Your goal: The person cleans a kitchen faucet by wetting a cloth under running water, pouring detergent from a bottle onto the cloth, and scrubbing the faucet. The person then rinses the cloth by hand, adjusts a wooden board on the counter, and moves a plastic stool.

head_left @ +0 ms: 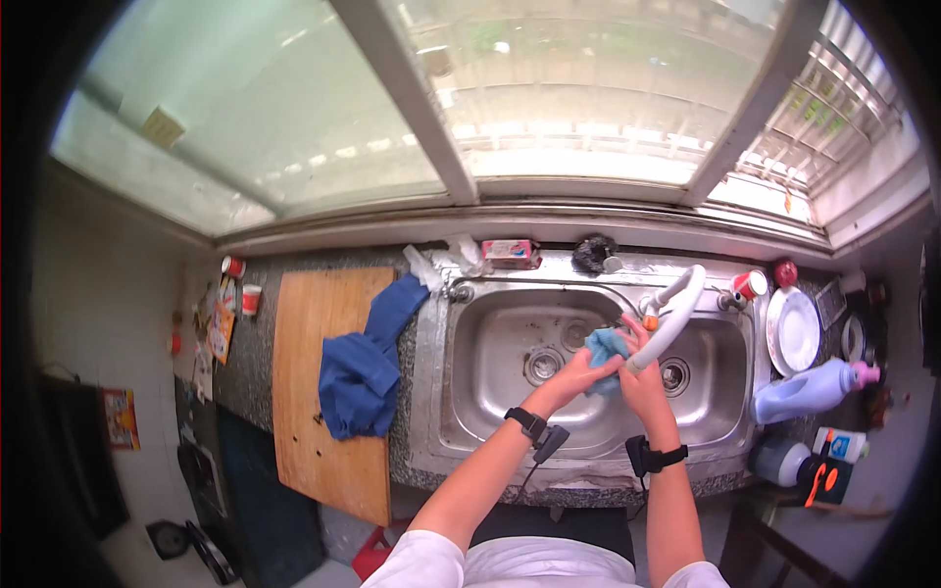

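A crumpled light-blue cloth (605,346) is between my two hands over the double sink, near the divider. My left hand (576,374) is closed on the cloth from the left and below. My right hand (642,377) presses against its right side, with fingers pointing up and partly hidden behind the white faucet spout (683,318). The spout curves down to just over the right hand. Below the hands lie the left basin (490,397) and the right basin (720,392), both steel with drains showing. Whether water runs is too small to tell.
To the left, a blue garment (363,382) lies on a wooden board (299,363). A pink box (510,254) and a black bundle (593,255) stand behind the sink. On the right are a paper cup (750,284), white plates (794,331) and a lavender bottle (809,392).
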`<state>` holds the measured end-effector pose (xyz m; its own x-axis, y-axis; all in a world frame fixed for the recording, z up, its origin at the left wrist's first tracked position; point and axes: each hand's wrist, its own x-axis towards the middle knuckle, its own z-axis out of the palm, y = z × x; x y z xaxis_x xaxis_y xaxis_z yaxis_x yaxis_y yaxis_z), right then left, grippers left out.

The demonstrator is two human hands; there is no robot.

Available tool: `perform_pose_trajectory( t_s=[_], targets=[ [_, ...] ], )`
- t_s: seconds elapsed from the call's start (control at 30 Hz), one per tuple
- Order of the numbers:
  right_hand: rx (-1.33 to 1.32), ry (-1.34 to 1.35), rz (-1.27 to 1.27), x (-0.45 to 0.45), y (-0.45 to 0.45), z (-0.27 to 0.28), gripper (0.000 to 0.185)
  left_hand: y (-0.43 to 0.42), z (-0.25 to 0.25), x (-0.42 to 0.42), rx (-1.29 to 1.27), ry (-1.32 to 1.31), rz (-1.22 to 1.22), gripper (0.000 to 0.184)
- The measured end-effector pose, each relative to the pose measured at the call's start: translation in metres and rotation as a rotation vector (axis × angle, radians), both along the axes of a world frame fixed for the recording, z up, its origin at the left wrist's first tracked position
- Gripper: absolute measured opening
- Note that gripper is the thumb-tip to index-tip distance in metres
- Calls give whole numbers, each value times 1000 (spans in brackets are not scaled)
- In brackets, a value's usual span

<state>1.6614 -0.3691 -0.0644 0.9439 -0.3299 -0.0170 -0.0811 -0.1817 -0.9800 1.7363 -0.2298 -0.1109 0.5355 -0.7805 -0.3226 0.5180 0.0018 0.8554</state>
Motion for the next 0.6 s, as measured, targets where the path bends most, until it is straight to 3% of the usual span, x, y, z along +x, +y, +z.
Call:
perform_pose_trajectory(
  t_s=[0.03, 0.17, 0.2, 0.27, 0.33, 0.4, 0.5, 0.53, 0.6],
  targets=[
    [-15, 6, 8, -2, 0, 1, 58, 1, -21, 2, 152, 0, -24, 48],
    [375, -27, -211, -11, 11, 19, 68, -8, 15, -2, 196, -251, 85, 42],
    [29, -10, -252, -20, 4, -16, 65, -11, 12, -1, 171, -260, 55, 42],
    [-32, 22, -367, -32, -1, 1, 51, -16, -19, 6, 360, -309, -11, 42],
    [144, 104, -431, -48, -9, -5, 36, -24, -54, 5, 205, -250, 43, 40],
    [187, 114, -416, -63, -11, -21, 29, -25, -35, 11, 226, -363, -109, 18],
    [102, 90, -412, -79, -8, -46, 33, -32, -27, 4, 100, -104, 11, 19],
    [42, 131, -420, -81, -3, -20, 39, -31, -17, 0, 40, 48, 55, 21],
    [147, 126, -434, -77, 4, -49, 61, -28, -22, 3, 1, 234, 50, 29]
  ],
)
